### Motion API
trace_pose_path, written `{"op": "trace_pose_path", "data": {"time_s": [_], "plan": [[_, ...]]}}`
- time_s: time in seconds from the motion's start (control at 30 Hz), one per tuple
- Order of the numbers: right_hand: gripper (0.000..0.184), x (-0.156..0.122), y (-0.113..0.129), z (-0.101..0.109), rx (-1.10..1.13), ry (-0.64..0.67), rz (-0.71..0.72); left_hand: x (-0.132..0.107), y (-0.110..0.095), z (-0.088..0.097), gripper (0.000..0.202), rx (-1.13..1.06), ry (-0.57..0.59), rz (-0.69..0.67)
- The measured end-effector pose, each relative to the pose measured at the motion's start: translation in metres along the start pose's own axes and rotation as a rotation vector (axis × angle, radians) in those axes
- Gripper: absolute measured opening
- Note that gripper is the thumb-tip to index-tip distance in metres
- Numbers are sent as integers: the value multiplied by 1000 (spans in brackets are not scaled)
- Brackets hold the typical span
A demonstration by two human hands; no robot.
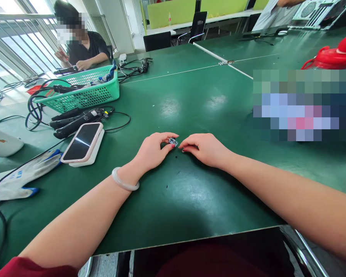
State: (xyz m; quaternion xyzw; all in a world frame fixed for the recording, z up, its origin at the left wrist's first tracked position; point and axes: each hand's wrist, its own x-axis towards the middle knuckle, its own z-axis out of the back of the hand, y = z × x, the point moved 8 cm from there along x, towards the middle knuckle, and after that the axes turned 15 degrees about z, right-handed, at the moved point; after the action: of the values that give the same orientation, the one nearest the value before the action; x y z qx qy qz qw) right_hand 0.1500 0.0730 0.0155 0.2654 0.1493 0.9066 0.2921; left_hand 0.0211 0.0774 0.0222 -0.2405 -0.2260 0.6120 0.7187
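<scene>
– On the left of the green table (144, 100), what do we meet first?

– A white-and-blue glove (14, 181), then a phone (83, 142), face up on a white block (97, 149), with a green basket (103, 91) beyond it. Together they bound our room on that side.

– And towards the middle?

– Our left hand (152, 153), thumb and forefinger clamped on a small dark-and-light part (173, 142), which sits right at the fingertips.

– Which way does it point?

– It seems to slant down to the right, but it is too small for us to be sure of its long axis.

– How near is our right hand (209, 149)?

– Just beside the part, across a narrow gap, so the left is nearer. The right thumb and forefinger are drawn close; we cannot tell whether they pinch anything.

– And the edges?

– The table's near edge runs well apart from our fingers, on our side. Tabletop stretches ahead and rightward, towards a red object (331, 57) at far right.
</scene>
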Motion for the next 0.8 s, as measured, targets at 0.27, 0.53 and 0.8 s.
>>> {"op": "trace_pose_path", "data": {"time_s": [0.27,0.53,0.8], "plan": [[19,-2,-4,5,-13,-5,-40,3,5,-1,24,-6,2,17],[9,-3,-3,-3,-49,120,-47,4,6,0,24,3,-11,50],[26,-3,-6,0,-56,101,-63,3,6,-1,24,18,5,44]]}}
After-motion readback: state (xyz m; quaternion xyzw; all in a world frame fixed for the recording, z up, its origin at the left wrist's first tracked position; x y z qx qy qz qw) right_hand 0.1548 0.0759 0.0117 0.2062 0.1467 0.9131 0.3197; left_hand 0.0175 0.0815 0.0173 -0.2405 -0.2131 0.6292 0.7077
